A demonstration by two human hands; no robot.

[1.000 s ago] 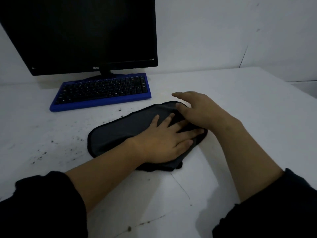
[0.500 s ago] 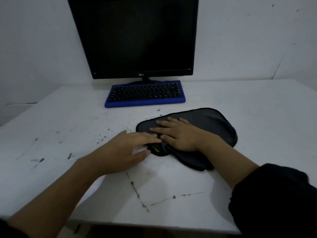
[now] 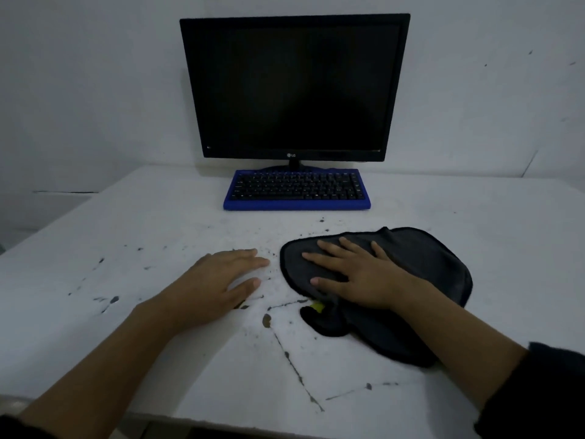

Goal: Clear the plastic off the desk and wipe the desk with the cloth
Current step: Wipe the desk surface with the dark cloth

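Note:
A dark grey cloth (image 3: 424,267) with a black hem lies spread on the white desk (image 3: 158,229), right of centre. My right hand (image 3: 357,277) presses flat on its left part with straight, spread fingers. A small yellow tag (image 3: 317,307) shows at the cloth's near edge. My left hand (image 3: 218,283) rests palm down on the bare desk just left of the cloth, fingers straight and not touching it. No plastic is visible.
A black monitor (image 3: 294,87) stands at the back against the wall, with a blue-framed keyboard (image 3: 297,191) in front of it. Dark specks and scratch marks (image 3: 294,372) are scattered over the desk. The desk's front edge runs along the bottom.
My left hand has come off the cloth onto the bare desk beside it. My right hand now lies flat on the cloth's left part. The view has shifted left and pulled back.

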